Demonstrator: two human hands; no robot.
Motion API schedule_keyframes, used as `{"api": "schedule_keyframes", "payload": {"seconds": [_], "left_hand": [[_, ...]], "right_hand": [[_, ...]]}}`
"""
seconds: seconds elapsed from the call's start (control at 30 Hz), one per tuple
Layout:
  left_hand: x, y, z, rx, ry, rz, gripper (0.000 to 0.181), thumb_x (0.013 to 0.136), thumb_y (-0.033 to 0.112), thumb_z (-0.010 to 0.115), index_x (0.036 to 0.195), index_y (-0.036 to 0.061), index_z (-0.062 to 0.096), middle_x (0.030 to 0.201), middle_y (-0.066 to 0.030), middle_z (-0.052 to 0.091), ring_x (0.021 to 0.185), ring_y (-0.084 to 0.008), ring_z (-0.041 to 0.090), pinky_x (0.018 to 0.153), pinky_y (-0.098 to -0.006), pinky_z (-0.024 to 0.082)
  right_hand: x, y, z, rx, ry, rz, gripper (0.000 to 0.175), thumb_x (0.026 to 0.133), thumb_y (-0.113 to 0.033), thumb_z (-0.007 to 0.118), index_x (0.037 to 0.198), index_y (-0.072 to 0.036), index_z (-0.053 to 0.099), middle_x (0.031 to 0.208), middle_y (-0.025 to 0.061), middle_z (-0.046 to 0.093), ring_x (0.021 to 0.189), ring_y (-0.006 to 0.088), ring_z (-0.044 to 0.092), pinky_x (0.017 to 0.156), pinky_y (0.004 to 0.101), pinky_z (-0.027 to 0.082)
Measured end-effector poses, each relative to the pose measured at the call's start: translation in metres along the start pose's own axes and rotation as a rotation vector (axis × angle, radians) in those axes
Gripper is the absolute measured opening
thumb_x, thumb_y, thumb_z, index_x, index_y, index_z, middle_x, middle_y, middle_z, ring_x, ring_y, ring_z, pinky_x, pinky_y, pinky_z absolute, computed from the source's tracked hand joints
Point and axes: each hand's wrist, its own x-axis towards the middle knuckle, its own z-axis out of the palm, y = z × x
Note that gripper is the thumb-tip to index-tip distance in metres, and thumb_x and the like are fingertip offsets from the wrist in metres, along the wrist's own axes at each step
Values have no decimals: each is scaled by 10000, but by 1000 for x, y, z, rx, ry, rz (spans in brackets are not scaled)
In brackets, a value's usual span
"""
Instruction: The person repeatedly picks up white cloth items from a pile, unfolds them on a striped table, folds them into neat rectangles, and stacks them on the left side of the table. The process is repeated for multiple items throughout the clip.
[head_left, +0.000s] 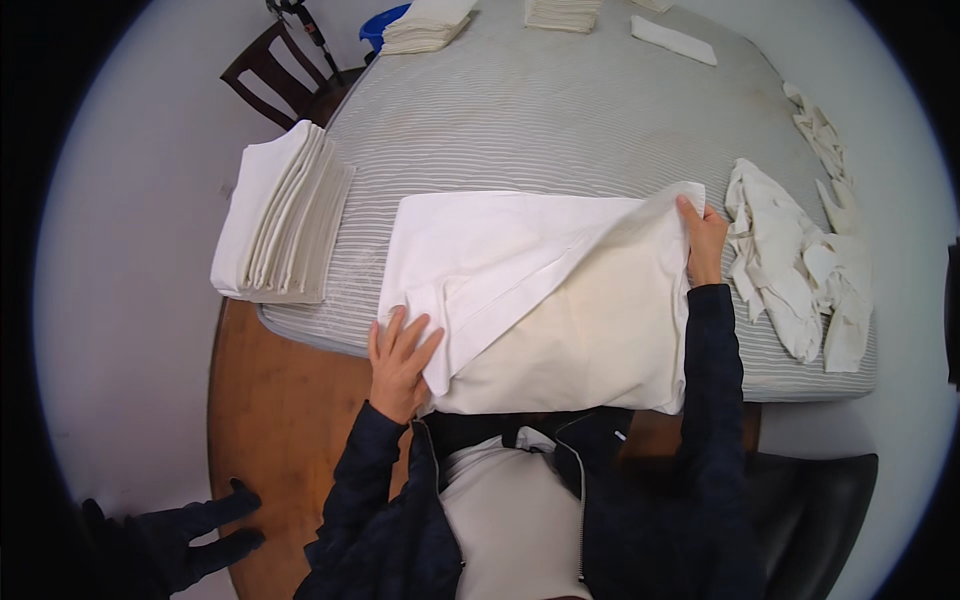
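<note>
Before me at the mattress's front edge lies a white cloth, spread in layers as a rough rectangle. Its top layer is turned back along a diagonal, baring a creamier layer beneath. My right hand pinches the raised far right corner between thumb and fingers. At the near left, my left hand rests on the cloth with fingers apart, beside a drooping corner of the top layer. I cannot see any fabric gripped in it.
A tall stack of folded white cloths stands left on the striped mattress. Crumpled white cloths lie right. Farther off are folded stacks, a blue basin and a wooden chair. Another person's legs show lower left.
</note>
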Motion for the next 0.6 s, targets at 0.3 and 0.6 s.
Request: {"api": "schedule_keyframes", "payload": {"seconds": [0.3, 0.6], "left_hand": [[17, -6, 1, -199, 190, -158, 334, 865, 5, 619, 1153, 108, 752, 1140, -74, 713, 1219, -296, 602, 1109, -518, 349], [130, -60, -9, -1081, 293, -932, 294, 1007, 248, 703, 1004, -46, 726, 891, -38, 717, 780, -107, 651, 694, -265, 529]], "right_hand": [[11, 51, -18, -559, 65, -245, 431, 947, -326, 756, 809, 72, 662, 699, 69, 602, 655, 144, 498, 609, 362, 413], [-8, 16, -14, -390, -103, 60, 342, 935, -261, 776, 784, 31, 679, 699, -33, 563, 647, 68, 439, 583, 283, 366]]}}
